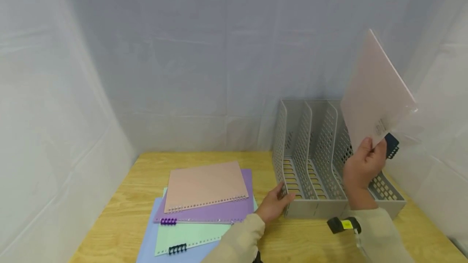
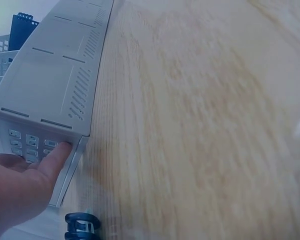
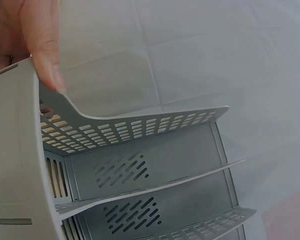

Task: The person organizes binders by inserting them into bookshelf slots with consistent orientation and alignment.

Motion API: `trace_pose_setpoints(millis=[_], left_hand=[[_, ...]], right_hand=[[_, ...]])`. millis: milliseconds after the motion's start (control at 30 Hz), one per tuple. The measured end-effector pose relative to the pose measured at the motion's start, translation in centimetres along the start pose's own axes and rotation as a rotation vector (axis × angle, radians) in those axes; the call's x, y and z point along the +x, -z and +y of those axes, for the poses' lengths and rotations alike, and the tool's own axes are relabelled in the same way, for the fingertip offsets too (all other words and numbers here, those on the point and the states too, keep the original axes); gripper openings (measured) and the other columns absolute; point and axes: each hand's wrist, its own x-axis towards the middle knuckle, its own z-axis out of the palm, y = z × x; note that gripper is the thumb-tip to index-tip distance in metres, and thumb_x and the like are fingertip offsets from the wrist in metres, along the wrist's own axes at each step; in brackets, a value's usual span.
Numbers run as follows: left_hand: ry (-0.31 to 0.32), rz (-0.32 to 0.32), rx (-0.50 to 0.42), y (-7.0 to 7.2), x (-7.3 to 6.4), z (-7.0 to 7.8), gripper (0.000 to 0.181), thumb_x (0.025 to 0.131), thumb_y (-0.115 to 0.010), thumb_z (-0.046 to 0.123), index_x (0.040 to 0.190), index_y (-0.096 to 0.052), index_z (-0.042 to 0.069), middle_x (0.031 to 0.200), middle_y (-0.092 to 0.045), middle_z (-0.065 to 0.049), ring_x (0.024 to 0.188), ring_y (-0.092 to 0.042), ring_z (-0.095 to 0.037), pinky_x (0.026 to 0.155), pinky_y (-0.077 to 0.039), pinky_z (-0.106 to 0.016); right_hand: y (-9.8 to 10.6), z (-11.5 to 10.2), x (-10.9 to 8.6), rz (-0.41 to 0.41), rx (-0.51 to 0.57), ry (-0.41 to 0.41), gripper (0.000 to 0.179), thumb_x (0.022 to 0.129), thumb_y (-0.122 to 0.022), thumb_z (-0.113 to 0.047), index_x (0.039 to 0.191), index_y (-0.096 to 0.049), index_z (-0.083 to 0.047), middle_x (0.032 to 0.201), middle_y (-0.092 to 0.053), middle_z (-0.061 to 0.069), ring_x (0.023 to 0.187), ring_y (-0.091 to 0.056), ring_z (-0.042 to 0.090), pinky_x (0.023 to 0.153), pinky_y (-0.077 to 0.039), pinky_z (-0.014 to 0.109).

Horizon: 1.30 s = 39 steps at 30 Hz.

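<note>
My right hand (image 1: 363,167) pinches a pale pink notebook (image 1: 376,88) by its lower edge and holds it up, tilted, above the right side of a grey file rack (image 1: 318,208). A corner of the notebook (image 3: 290,217) shows at lower right in the right wrist view. Just behind that hand, a dark blue notebook (image 1: 392,143) with black rings is partly visible; it also sticks up over the rack in the left wrist view. My left hand (image 1: 273,204) grips the rack's front left corner, with the thumb inside the perforated side wall (image 3: 135,127) and the fingers outside.
Left of the rack, several loose-leaf notebooks lie stacked askew on the wooden table (image 1: 117,218): peach (image 1: 204,186) on top, then purple (image 1: 246,188), mint green (image 1: 197,236) and blue (image 1: 146,242). White sheeting (image 1: 201,72) encloses the back and sides.
</note>
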Motion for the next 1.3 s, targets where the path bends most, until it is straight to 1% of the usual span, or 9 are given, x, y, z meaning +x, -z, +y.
trace_pose_setpoints(millis=[167, 333, 433, 700, 767, 933, 1000, 1167, 1300], left_hand=[[-0.003, -0.011, -0.014, -0.1, -0.2, 0.1, 0.06, 0.1, -0.057, 0.026, 0.151, -0.033, 0.004, 0.146, -0.043, -0.023, 0.134, -0.043, -0.034, 0.111, -0.035, -0.047], [0.014, -0.011, -0.028, -0.1, -0.2, 0.1, 0.06, 0.1, -0.057, 0.025, 0.151, -0.032, 0.005, 0.146, -0.043, -0.022, 0.135, -0.042, -0.034, 0.111, -0.034, -0.047], [0.027, -0.006, -0.026, -0.1, -0.2, 0.1, 0.061, 0.1, -0.057, 0.026, 0.151, -0.031, 0.005, 0.147, -0.042, -0.022, 0.135, -0.042, -0.034, 0.111, -0.035, -0.047], [0.025, 0.009, -0.024, 0.0, -0.3, 0.1, 0.064, 0.099, -0.058, 0.025, 0.151, -0.028, 0.001, 0.148, -0.04, -0.024, 0.134, -0.042, -0.035, 0.11, -0.036, -0.047], [0.019, 0.009, -0.032, 0.0, -0.3, 0.1, 0.066, 0.099, -0.058, 0.025, 0.151, -0.028, 0.0, 0.148, -0.04, -0.024, 0.134, -0.042, -0.035, 0.11, -0.036, -0.046], [0.026, 0.003, -0.042, 0.3, -0.3, -0.1, 0.072, 0.098, -0.06, 0.031, 0.152, -0.025, 0.0, 0.149, -0.037, -0.024, 0.136, -0.04, -0.034, 0.111, -0.034, -0.046], [0.029, 0.004, -0.038, 0.3, -0.2, 0.0, 0.071, 0.098, -0.06, 0.031, 0.152, -0.025, 0.001, 0.15, -0.037, -0.023, 0.136, -0.039, -0.034, 0.112, -0.034, -0.046], [0.02, 0.011, -0.023, 0.2, -0.2, 0.0, 0.069, 0.098, -0.059, 0.029, 0.152, -0.026, 0.002, 0.15, -0.037, -0.023, 0.136, -0.039, -0.034, 0.112, -0.033, -0.046], [0.025, 0.013, -0.026, 0.1, -0.1, -0.1, 0.068, 0.099, -0.058, 0.027, 0.153, -0.026, 0.003, 0.15, -0.037, -0.023, 0.136, -0.039, -0.035, 0.111, -0.034, -0.047]], right_hand=[[0.0, 0.3, -0.2, -0.003, -0.025, -0.029, 0.03, 0.103, -0.046, -0.013, 0.129, -0.058, -0.006, 0.128, -0.062, 0.006, 0.117, -0.056, 0.01, 0.1, -0.043, 0.024], [0.2, 0.5, -0.6, -0.037, -0.013, 0.003, 0.03, 0.103, -0.045, -0.012, 0.13, -0.058, -0.006, 0.128, -0.062, 0.006, 0.119, -0.056, 0.012, 0.1, -0.044, 0.026], [0.1, 0.7, -0.8, -0.039, -0.016, -0.007, 0.03, 0.103, -0.045, -0.012, 0.129, -0.058, -0.005, 0.127, -0.062, 0.006, 0.118, -0.056, 0.012, 0.1, -0.044, 0.026], [-0.2, 1.5, -1.5, -0.026, -0.066, -0.035, 0.03, 0.102, -0.048, -0.009, 0.127, -0.058, 0.002, 0.126, -0.063, 0.013, 0.116, -0.058, 0.013, 0.097, -0.045, 0.024], [-0.3, 0.8, -1.7, -0.033, -0.08, -0.047, 0.031, 0.102, -0.046, -0.008, 0.129, -0.057, 0.003, 0.128, -0.062, 0.014, 0.118, -0.057, 0.015, 0.099, -0.045, 0.025], [-0.4, 1.3, -1.9, -0.052, -0.096, -0.076, 0.032, 0.103, -0.044, -0.01, 0.132, -0.055, -0.001, 0.132, -0.06, 0.01, 0.122, -0.055, 0.014, 0.105, -0.043, 0.029], [-0.3, 2.5, -1.7, -0.049, -0.092, -0.071, 0.032, 0.103, -0.045, -0.01, 0.132, -0.056, -0.002, 0.131, -0.061, 0.009, 0.121, -0.056, 0.014, 0.104, -0.044, 0.029], [-0.2, 3.0, -1.8, -0.038, -0.093, -0.08, 0.032, 0.102, -0.048, -0.011, 0.131, -0.057, -0.001, 0.129, -0.062, 0.01, 0.119, -0.057, 0.014, 0.1, -0.045, 0.027], [-0.2, 3.2, -1.9, -0.041, -0.125, -0.108, 0.032, 0.102, -0.049, -0.013, 0.13, -0.058, -0.002, 0.129, -0.062, 0.009, 0.12, -0.056, 0.015, 0.101, -0.045, 0.027]])
